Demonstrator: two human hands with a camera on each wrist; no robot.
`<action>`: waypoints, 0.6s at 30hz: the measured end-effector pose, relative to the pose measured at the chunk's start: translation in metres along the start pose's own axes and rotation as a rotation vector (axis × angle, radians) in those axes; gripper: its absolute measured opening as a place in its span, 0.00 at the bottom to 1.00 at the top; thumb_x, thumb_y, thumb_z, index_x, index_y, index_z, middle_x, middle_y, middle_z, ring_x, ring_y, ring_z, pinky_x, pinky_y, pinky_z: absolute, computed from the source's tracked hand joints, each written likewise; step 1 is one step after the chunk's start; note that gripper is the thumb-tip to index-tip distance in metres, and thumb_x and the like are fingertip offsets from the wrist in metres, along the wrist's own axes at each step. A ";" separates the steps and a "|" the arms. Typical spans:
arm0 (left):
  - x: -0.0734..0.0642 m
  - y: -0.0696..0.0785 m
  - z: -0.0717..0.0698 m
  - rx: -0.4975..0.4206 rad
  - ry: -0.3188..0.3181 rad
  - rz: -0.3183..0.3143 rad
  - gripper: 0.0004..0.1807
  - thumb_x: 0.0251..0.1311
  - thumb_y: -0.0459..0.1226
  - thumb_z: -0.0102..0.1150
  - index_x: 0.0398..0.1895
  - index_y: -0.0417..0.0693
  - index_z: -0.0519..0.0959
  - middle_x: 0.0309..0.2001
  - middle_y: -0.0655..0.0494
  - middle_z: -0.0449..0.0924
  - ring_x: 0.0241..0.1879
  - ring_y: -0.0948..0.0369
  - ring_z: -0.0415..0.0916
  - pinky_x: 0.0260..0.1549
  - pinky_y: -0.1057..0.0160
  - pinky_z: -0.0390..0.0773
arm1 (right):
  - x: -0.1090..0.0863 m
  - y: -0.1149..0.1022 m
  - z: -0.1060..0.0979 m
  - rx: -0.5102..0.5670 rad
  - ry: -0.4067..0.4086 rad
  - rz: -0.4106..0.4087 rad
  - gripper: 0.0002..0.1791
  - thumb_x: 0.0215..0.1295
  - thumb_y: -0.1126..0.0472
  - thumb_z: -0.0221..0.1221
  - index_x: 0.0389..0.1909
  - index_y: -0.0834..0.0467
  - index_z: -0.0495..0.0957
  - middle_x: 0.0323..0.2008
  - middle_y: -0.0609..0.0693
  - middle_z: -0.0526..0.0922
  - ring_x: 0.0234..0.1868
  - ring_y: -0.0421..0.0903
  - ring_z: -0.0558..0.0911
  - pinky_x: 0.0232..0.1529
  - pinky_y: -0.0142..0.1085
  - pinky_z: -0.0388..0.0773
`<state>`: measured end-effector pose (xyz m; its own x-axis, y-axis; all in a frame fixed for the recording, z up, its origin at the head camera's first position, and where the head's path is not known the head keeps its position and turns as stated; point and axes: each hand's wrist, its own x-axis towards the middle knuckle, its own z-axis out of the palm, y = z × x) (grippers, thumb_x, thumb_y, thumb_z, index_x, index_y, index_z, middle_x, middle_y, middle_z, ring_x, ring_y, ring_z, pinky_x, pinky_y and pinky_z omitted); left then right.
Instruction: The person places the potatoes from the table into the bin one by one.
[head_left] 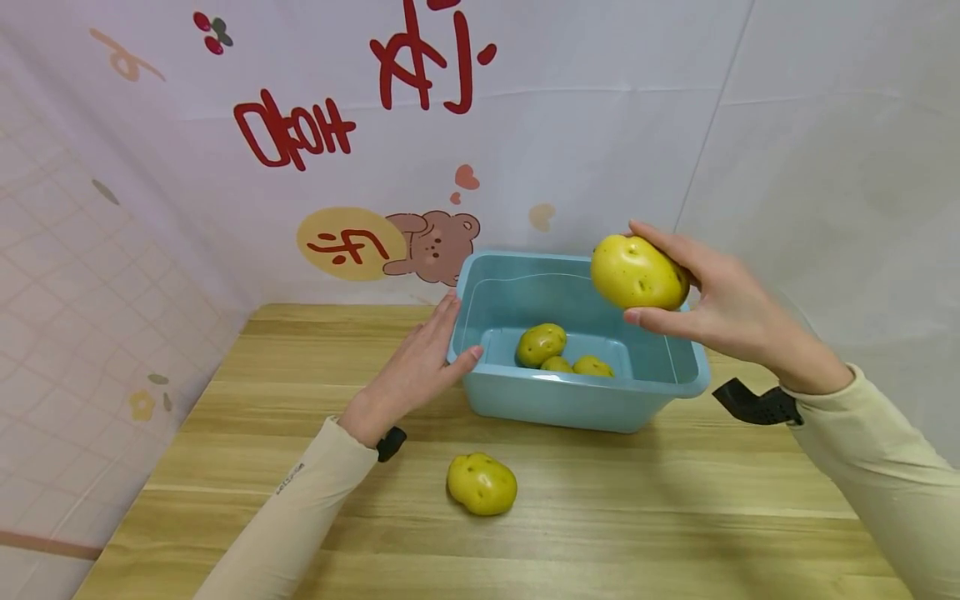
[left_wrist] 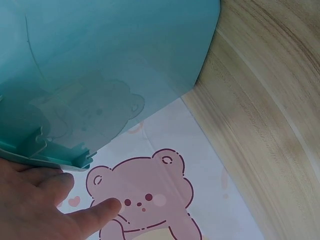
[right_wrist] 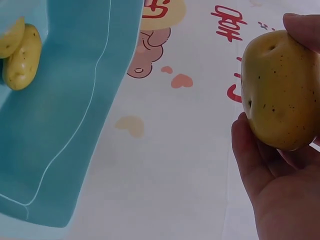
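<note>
1 potato [head_left: 639, 273] is gripped by the right hand [head_left: 731, 304], above the bin [head_left: 555, 404] at right; its left rim [head_left: 464, 279] is touched by the straight-fingered left hand [head_left: 416, 358].

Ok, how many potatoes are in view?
5: one potato in the right hand, another potato on the table, three potatoes in the blue bin, whose near side may hide more.

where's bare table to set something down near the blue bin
The table is bare right of the loose potato, in front of the blue bin, and left of the left hand. Crowded: the bin's inside, with three potatoes, and its right end, overlapped in the head view by the right hand and raised potato.
</note>
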<state>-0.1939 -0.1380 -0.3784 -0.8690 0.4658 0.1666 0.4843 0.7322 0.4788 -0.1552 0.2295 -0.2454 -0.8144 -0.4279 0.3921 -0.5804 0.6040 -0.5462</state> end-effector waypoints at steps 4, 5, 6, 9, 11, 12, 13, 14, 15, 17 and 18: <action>-0.001 0.000 -0.001 -0.002 -0.002 0.003 0.50 0.75 0.65 0.40 0.84 0.41 0.44 0.84 0.48 0.39 0.82 0.53 0.43 0.74 0.38 0.54 | 0.015 0.000 -0.002 -0.009 -0.038 0.021 0.52 0.57 0.63 0.76 0.81 0.46 0.61 0.72 0.50 0.71 0.59 0.42 0.75 0.53 0.20 0.68; -0.001 0.000 -0.001 -0.003 -0.002 0.002 0.50 0.75 0.65 0.40 0.84 0.41 0.44 0.84 0.48 0.39 0.82 0.52 0.43 0.74 0.38 0.54 | 0.019 0.001 -0.002 -0.018 -0.051 0.026 0.51 0.57 0.61 0.75 0.81 0.46 0.61 0.73 0.50 0.71 0.59 0.44 0.75 0.52 0.20 0.68; -0.002 0.000 -0.001 -0.003 -0.003 0.002 0.50 0.75 0.65 0.40 0.84 0.41 0.44 0.84 0.48 0.39 0.82 0.52 0.43 0.74 0.38 0.54 | 0.023 0.002 -0.002 -0.029 -0.064 0.030 0.51 0.58 0.60 0.75 0.81 0.47 0.61 0.73 0.50 0.70 0.59 0.46 0.75 0.52 0.21 0.68; -0.003 -0.001 -0.002 0.000 -0.005 0.001 0.50 0.75 0.65 0.40 0.84 0.41 0.43 0.85 0.49 0.38 0.82 0.52 0.42 0.74 0.38 0.54 | 0.035 0.006 0.000 -0.061 -0.112 0.047 0.50 0.60 0.57 0.74 0.81 0.48 0.60 0.74 0.50 0.69 0.60 0.49 0.76 0.53 0.28 0.69; -0.003 -0.001 -0.002 0.001 -0.007 0.002 0.50 0.75 0.65 0.40 0.84 0.41 0.43 0.85 0.50 0.37 0.82 0.52 0.42 0.74 0.38 0.54 | 0.043 0.010 0.002 -0.079 -0.143 0.053 0.49 0.60 0.56 0.74 0.81 0.50 0.60 0.74 0.50 0.69 0.61 0.51 0.75 0.56 0.37 0.71; -0.003 -0.001 -0.002 0.000 -0.009 0.001 0.50 0.75 0.65 0.40 0.84 0.41 0.43 0.85 0.50 0.37 0.82 0.53 0.42 0.75 0.38 0.54 | 0.047 0.013 0.003 -0.082 -0.158 0.061 0.49 0.61 0.55 0.74 0.81 0.50 0.60 0.74 0.51 0.69 0.61 0.52 0.75 0.58 0.41 0.71; -0.003 -0.001 -0.002 -0.002 -0.010 0.000 0.50 0.75 0.65 0.40 0.84 0.41 0.43 0.85 0.51 0.37 0.82 0.53 0.42 0.75 0.38 0.54 | 0.051 0.015 0.005 -0.087 -0.172 0.066 0.50 0.61 0.55 0.73 0.81 0.50 0.59 0.74 0.51 0.69 0.62 0.52 0.75 0.59 0.45 0.71; -0.003 -0.001 -0.002 0.000 -0.010 0.002 0.50 0.75 0.65 0.40 0.84 0.41 0.43 0.85 0.51 0.37 0.82 0.53 0.43 0.75 0.38 0.54 | 0.054 0.017 0.006 -0.093 -0.183 0.068 0.50 0.61 0.54 0.73 0.81 0.51 0.59 0.74 0.52 0.69 0.62 0.53 0.74 0.60 0.49 0.71; -0.003 -0.001 -0.002 -0.002 -0.009 0.004 0.49 0.75 0.64 0.40 0.84 0.41 0.43 0.85 0.51 0.37 0.82 0.53 0.43 0.74 0.38 0.54 | 0.058 0.020 0.008 -0.101 -0.195 0.066 0.50 0.61 0.54 0.73 0.81 0.51 0.59 0.73 0.52 0.70 0.62 0.53 0.74 0.61 0.51 0.70; -0.002 0.000 -0.002 -0.003 -0.007 0.008 0.49 0.75 0.64 0.41 0.84 0.41 0.43 0.85 0.51 0.37 0.82 0.53 0.43 0.74 0.38 0.54 | 0.065 0.026 0.013 -0.117 -0.217 0.057 0.49 0.61 0.54 0.73 0.81 0.52 0.60 0.71 0.54 0.72 0.61 0.54 0.74 0.61 0.53 0.70; -0.002 0.000 -0.001 -0.001 -0.007 0.010 0.49 0.75 0.64 0.40 0.84 0.41 0.44 0.85 0.51 0.37 0.82 0.53 0.43 0.74 0.38 0.54 | 0.068 0.030 0.015 -0.128 -0.227 0.046 0.49 0.61 0.54 0.74 0.80 0.53 0.61 0.69 0.54 0.73 0.61 0.54 0.74 0.61 0.52 0.70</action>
<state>-0.1921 -0.1394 -0.3778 -0.8636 0.4763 0.1652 0.4925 0.7273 0.4779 -0.2279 0.2078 -0.2463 -0.8282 -0.5289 0.1855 -0.5494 0.7004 -0.4557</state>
